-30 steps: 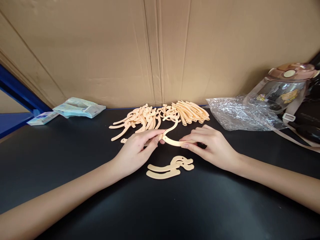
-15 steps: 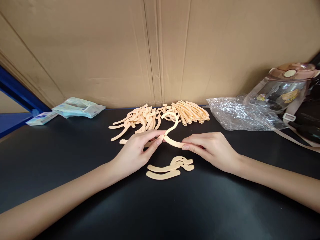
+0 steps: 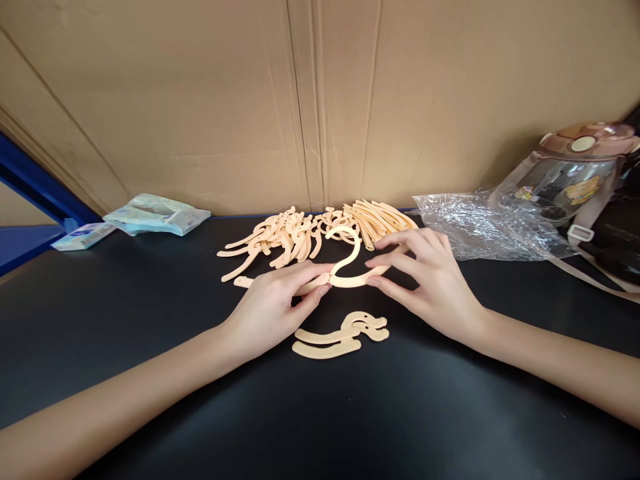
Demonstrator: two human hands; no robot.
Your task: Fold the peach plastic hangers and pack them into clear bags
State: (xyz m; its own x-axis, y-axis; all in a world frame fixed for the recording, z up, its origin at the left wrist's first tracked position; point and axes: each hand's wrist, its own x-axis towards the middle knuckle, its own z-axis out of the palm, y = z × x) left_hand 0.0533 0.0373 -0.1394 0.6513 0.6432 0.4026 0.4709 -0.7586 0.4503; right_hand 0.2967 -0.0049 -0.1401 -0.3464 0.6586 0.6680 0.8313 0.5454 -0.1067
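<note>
A cream plastic folding clothes hanger point(image 3: 349, 281) is spread out above the black tabletop, its curved hook point(image 3: 354, 243) pointing up. My left hand point(image 3: 280, 293) pinches it near the middle joint, with the thumb below and fingers above; one arm's end sticks out beyond the knuckles. On the other arm, my right hand point(image 3: 430, 277) has its thumb at the lower edge and fingertips at the upper edge, the remaining fingers loosely spread. Below the hands lie two folded cream hanger pieces point(image 3: 327, 349), partly overlapping.
Behind the hands are a heap of loose curved hanger parts point(image 3: 285, 233) and a stack of straighter ones point(image 3: 383, 223). A clear plastic bag point(image 3: 470, 227) and a strapped water bottle point(image 3: 560, 180) stand right. Tissue packs point(image 3: 157, 217) lie left. Cardboard point(image 3: 200, 100) forms the back.
My right hand has lifted and opened its fingers wider around the hanger's right arm. That arm has swung upward, and the hook has shifted slightly right.
</note>
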